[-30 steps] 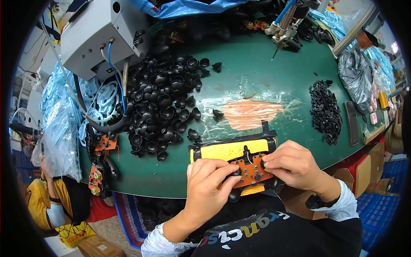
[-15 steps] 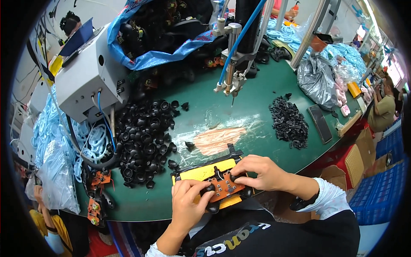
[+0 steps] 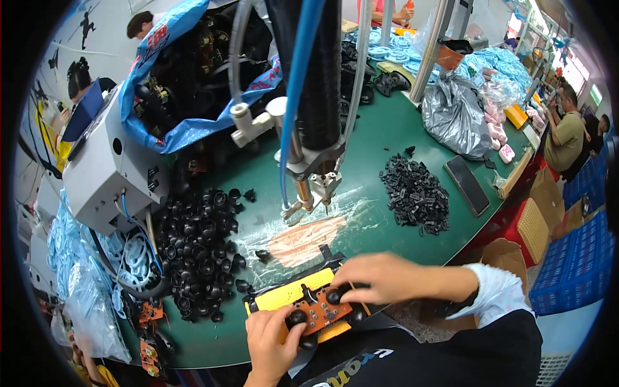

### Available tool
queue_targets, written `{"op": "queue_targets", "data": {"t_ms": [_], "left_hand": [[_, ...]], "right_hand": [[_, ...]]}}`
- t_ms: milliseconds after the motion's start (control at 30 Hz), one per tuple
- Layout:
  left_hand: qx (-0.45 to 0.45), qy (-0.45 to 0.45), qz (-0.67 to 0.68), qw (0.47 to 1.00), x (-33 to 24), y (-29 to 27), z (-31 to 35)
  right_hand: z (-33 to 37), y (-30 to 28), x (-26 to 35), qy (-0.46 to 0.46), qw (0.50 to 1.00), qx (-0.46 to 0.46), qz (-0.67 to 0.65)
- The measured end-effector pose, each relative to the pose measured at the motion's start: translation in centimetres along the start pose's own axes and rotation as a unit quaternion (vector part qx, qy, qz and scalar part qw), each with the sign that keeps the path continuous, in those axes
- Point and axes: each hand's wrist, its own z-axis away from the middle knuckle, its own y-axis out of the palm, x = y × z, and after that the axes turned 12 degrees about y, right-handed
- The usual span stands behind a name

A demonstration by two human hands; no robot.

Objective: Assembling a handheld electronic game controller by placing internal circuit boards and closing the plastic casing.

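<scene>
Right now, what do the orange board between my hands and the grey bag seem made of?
The orange board looks like flat circuit-board laminate, fairly matte, with small parts mounted. The grey bag is probably thin plastic film: shiny and crinkled.

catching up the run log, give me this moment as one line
left hand: on left black cap | right hand: on right black cap | orange circuit board: between hands, over yellow fixture

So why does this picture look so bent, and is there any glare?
Head view: a wide fisheye lens, so the edge of the green table looks bowed and corners go black; same head view: whitish glare on the clear film around the peach patch; head view, upper right: a washed-out bright area.
</scene>
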Motion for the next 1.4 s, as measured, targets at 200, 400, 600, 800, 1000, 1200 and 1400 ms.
{"op": "queue_targets", "data": {"t_ms": [200,400,600,800,1000,1200,1400], "left_hand": [[-0.037,-0.006,-0.037,0.999,-0.7,-2.5,0.6],[-0.063,-0.041,-0.033,0.997,0.5,-1.2,-0.2],[-0.092,-0.058,-0.01,0.994,0.7,-2.5,-1.0],[-0.095,-0.045,0.085,0.991,2.1,-2.6,-1.6],[-0.042,-0.155,0.531,0.832,-2.2,-2.7,-5.4],[-0.065,-0.232,0.601,0.762,-2.6,-4.3,-3.4],[-0.032,-0.191,0.239,0.951,-3.3,-3.8,0.0]], "right_hand": [[-14.0,-11.4,-10.6,0.132,0.9,-0.178,0.375],[-21.9,-17.7,-25.3,0.263,0.849,-0.137,0.438],[-19.7,-20.8,-19.1,0.062,0.91,-0.385,0.14],[-9.1,-18.2,-6.0,0.058,0.966,-0.106,-0.229],[-5.1,-6.6,3.9,-0.047,0.934,0.047,-0.351],[-2.1,-3.1,6.4,-0.161,0.983,-0.081,0.032],[1.1,-0.4,5.0,-0.097,0.992,-0.074,0.042]]}}
